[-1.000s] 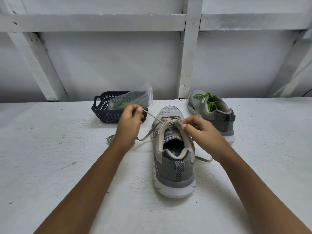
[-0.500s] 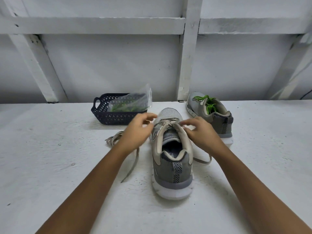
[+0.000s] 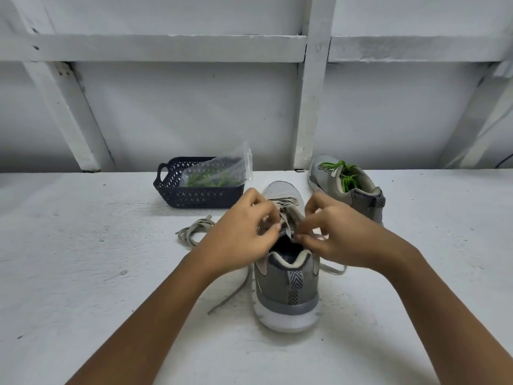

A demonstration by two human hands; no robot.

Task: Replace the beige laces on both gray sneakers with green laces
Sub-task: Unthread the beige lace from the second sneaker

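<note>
Near sneaker (image 3: 287,295) stood upright on the table (image 3: 83,273), heel toward the camera, toe toward the wall (image 3: 194,112). Beige lace (image 3: 283,202) was threaded across the front eyelets. One loose end trailed on the table left of the heel, and a loop lay out on the right side.

Left hand (image 3: 238,237) and right hand (image 3: 336,232) met over the tongue with fingers curled. Each grip was narrow and pinched the beige lace near the top eyelets; blur and fingers hid the exact strand.

Far sneaker (image 3: 352,195) stood behind and to the right, near the wall, and carried a green lace (image 3: 342,173).

Dark basket (image 3: 200,195), behind and to the left, held a clear bag (image 3: 222,170) with green strands inside. A coiled lace (image 3: 194,230), also beige, lay on the table just in front of the basket, beside the left hand.
</note>
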